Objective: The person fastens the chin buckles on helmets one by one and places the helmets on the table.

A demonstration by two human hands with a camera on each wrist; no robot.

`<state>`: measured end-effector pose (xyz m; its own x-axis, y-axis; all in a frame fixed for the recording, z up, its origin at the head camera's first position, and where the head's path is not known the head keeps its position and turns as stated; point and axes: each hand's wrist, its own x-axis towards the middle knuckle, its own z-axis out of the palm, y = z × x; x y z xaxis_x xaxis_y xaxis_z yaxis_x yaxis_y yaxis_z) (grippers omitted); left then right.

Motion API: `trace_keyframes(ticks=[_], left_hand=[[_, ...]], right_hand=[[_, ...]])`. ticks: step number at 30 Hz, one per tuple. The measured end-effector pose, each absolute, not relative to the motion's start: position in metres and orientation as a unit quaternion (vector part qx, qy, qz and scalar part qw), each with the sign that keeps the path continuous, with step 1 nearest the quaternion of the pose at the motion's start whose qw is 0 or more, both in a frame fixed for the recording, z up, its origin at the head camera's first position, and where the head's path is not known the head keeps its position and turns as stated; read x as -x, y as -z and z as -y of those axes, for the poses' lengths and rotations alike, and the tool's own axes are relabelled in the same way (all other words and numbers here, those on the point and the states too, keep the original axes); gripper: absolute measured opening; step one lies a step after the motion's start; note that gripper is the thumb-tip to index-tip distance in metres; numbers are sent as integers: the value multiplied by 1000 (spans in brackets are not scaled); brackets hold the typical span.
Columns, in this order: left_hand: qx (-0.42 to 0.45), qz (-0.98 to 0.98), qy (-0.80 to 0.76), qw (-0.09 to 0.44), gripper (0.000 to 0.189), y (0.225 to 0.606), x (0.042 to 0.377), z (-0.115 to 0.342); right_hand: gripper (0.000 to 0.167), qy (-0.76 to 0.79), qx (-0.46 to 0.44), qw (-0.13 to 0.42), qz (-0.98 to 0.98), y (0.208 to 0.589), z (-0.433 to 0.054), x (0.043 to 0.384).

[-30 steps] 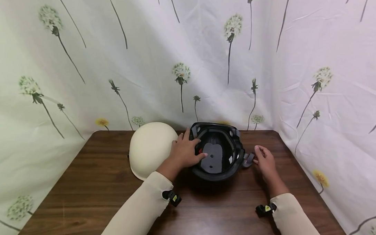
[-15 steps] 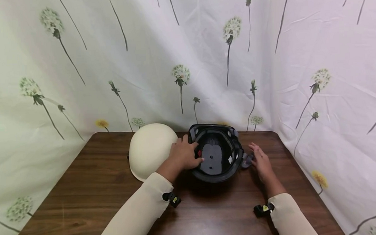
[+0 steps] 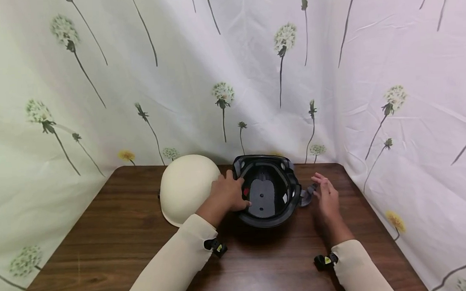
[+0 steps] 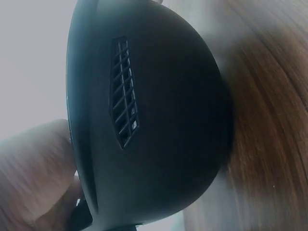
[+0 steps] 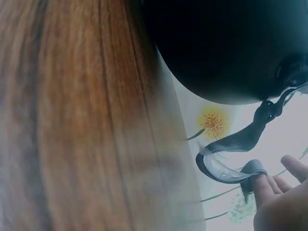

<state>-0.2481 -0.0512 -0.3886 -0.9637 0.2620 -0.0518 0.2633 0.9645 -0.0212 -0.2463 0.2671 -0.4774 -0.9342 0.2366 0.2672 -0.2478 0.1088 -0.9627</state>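
A black helmet (image 3: 267, 221) lies upside down on the table, its dark padded inside facing up. My left hand (image 3: 228, 192) grips its left rim, fingers over the edge and thumb at the inner side. The left wrist view shows the smooth black shell (image 4: 163, 110) with a slatted vent. A grey chin strap (image 3: 306, 196) sticks out from the helmet's right side. My right hand (image 3: 328, 202) is beside it, fingers fairly straight; in the right wrist view fingertips touch the end of the curled strap (image 5: 231, 144), the thumb apart.
A cream helmet (image 3: 188, 187) stands dome up, close on the left of the black one. The brown wooden table (image 3: 105, 240) reaches back to a white curtain (image 3: 176, 79) printed with dandelions, which also hangs along the right side.
The right hand's fingers have loosened from a pinch at the strap to a straighter pose, and the strap end now points upward more. The left hand has stayed on the rim.
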Motion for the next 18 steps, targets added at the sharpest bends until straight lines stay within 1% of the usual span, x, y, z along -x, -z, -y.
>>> trace_keyframes(ticks=[5, 10, 11, 15, 18], left_hand=[[-123, -992, -28, 20, 94, 391, 249, 52], [-130, -989, -66, 2, 84, 392, 252, 54], [-132, -989, -73, -3, 81, 392, 252, 54], [-145, -984, -100, -17, 70, 390, 253, 55], [-159, -980, -117, -10, 57, 388, 255, 58]], right_hand=[[58, -660, -4, 231, 715, 469, -259, 241], [28, -657, -17, 296, 693, 465, -251, 241], [28, -661, -19, 302, 687, 465, -250, 242], [42, -673, -15, 309, 672, 461, -245, 242], [46, -665, -7, 321, 675, 457, -243, 242]])
